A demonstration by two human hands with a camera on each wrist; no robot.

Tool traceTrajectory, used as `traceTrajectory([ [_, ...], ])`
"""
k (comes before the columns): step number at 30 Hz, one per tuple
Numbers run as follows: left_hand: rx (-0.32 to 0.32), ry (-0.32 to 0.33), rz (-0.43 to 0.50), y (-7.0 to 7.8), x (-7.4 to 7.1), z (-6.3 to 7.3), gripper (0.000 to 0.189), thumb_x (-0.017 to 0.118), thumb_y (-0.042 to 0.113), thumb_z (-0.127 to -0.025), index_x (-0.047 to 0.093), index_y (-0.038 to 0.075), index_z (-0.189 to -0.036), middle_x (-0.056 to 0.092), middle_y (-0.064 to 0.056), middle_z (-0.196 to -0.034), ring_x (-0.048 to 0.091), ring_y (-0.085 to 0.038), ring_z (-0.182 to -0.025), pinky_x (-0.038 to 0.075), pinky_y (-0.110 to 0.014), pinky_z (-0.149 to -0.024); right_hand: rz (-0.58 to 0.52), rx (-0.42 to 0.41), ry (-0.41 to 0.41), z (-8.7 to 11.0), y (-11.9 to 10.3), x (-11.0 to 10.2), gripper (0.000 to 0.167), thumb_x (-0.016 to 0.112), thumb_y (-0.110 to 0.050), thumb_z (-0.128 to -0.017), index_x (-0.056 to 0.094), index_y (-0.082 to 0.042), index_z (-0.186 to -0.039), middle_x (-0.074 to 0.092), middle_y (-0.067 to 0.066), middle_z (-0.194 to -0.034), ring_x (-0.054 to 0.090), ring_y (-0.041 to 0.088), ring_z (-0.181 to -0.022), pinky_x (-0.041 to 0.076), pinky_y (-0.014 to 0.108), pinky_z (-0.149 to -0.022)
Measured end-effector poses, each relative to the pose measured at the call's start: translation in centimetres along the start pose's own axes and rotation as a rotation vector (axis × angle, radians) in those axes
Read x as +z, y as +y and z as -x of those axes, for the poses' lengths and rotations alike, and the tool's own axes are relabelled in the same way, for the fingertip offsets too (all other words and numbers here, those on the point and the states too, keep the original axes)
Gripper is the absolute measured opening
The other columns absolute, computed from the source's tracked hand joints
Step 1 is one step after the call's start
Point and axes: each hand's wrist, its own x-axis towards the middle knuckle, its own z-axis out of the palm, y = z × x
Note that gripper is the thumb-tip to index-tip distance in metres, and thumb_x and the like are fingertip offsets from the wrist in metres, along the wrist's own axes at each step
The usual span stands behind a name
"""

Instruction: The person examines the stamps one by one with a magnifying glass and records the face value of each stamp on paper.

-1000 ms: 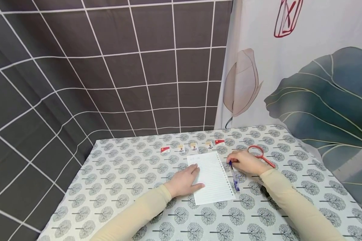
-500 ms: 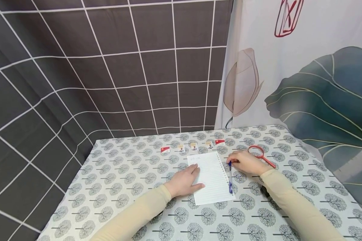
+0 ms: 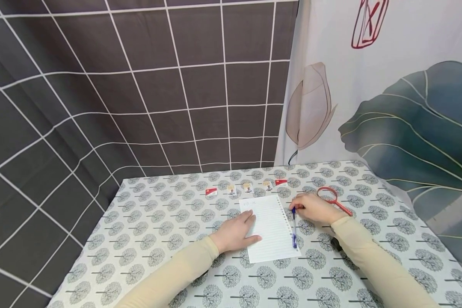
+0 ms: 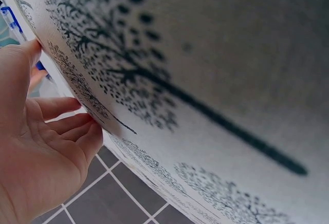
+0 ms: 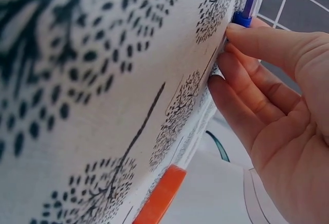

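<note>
A lined sheet of loose-leaf paper [image 3: 271, 226] with punched holes along its right edge lies on the table; faint writing shows near its top. My left hand [image 3: 234, 232] rests on the sheet's left side, fingers extended and thumb spread. With thumb and fingertips, my right hand [image 3: 315, 208] pinches the far end of a clear pen with blue ends [image 3: 294, 233], beside the paper's right edge. The pen's near end reaches over the sheet's lower right edge. In the right wrist view, the pen's blue end [image 5: 242, 19] sits at my thumb tip.
Beyond the paper runs a row of small pieces: a red-and-white one [image 3: 211, 192] at the left, several small pictures [image 3: 248, 188], and another red-and-white one [image 3: 281, 182]. A red magnifying glass [image 3: 343, 208] lies right of my right hand. Curtains hang behind the tree-patterned tablecloth [image 3: 146, 222].
The pen's near end has swung left, from the tablecloth onto the paper's right edge, while my right hand keeps its far end. My left hand has stayed in place.
</note>
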Motion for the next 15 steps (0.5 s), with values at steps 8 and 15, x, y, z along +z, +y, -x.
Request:
traceTrajectory([
  [8, 0.006, 0.002, -0.007, 0.01, 0.05, 0.06, 0.076, 0.046, 0.058, -0.102, 0.042, 0.0, -0.151, 0.036, -0.019, -0.159, 0.039, -0.03, -0.144, 0.038, -0.04, -0.115, -0.018, 0.017, -0.012, -0.09, 0.0, 0.04, 0.028, 0.065, 0.005, -0.087, 0.075, -0.009, -0.109, 0.071, 0.003, -0.105, 0.057, 0.006, -0.077, 0.054, 0.026, -0.071],
  [15, -0.006, 0.0, -0.007, 0.14, -0.01, 0.03, 0.076, 0.047, 0.058, -0.102, 0.041, 0.0, -0.151, 0.035, -0.019, -0.159, 0.038, -0.03, -0.144, 0.037, -0.038, -0.116, -0.032, 0.029, -0.013, 0.03, -0.12, -0.19, 0.028, 0.066, 0.003, -0.087, 0.074, -0.008, -0.112, 0.068, -0.002, -0.092, 0.057, 0.007, -0.078, 0.054, 0.026, -0.072],
])
